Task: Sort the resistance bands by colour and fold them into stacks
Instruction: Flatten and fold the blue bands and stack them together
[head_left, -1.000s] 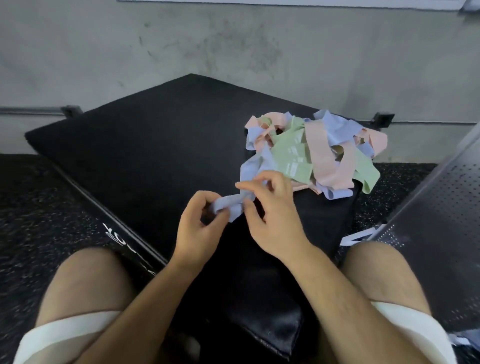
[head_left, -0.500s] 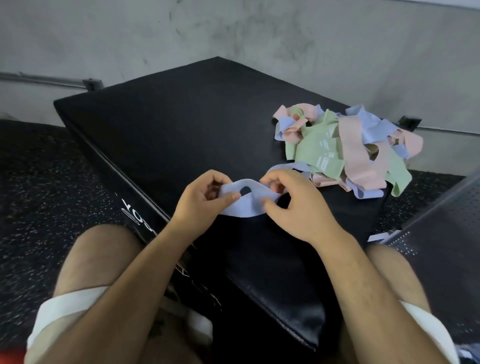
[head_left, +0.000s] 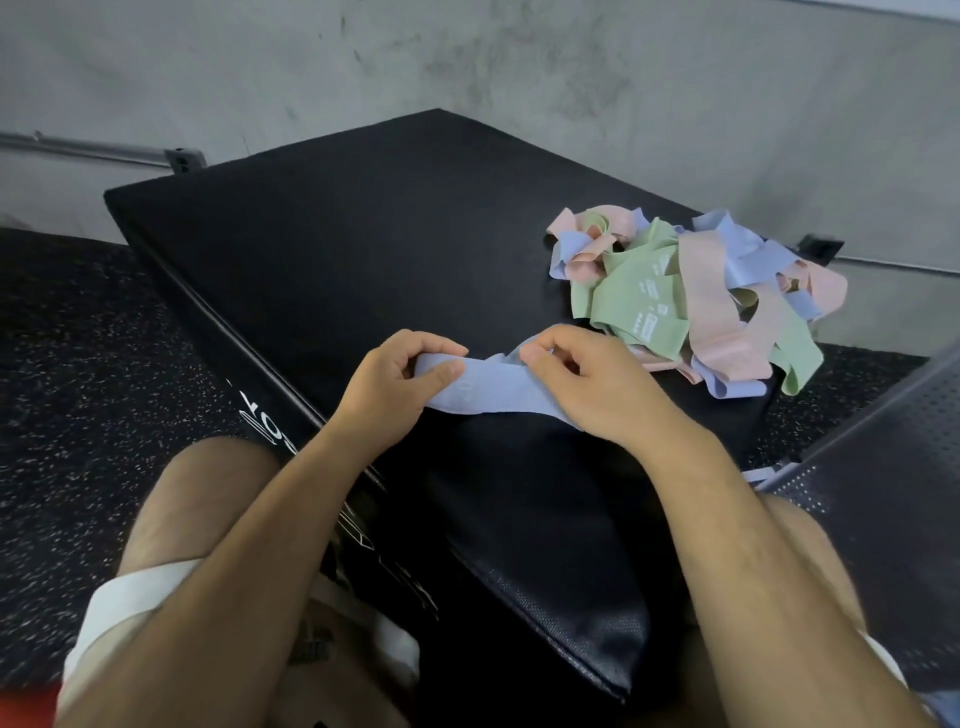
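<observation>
Head view. One black padded box carries everything; it stands on speckled dark flooring against a grey wall.

Hands: two, both working.
- The left hand sits over the box's near-left edge, thumb and curled fingers pinching one end of the blue band.
- The right hand sits just inboard of it over the surface, fingers curled, pinching the band's other end.

Bands in hand: one. The blue band is a pale, flat, wide strip drawn fairly taut between the two hands, slightly above the surface. Faint pale lettering shows beside the left thumb (not legible). Its top edge rises over the right fingers, and its lower edge passes under the right palm.

Loose bands: one tangled heap at the box's right corner, well apart from the hands. Three colours are present: pink, green and blue. A count per colour cannot be made, since the strips overlap and loop through one another. The green strips in the middle carry small white print. A few ends hang over the right edge.

Folded stacks on the surface: none visible.

One perforated dark metal panel stands right of the box.
</observation>
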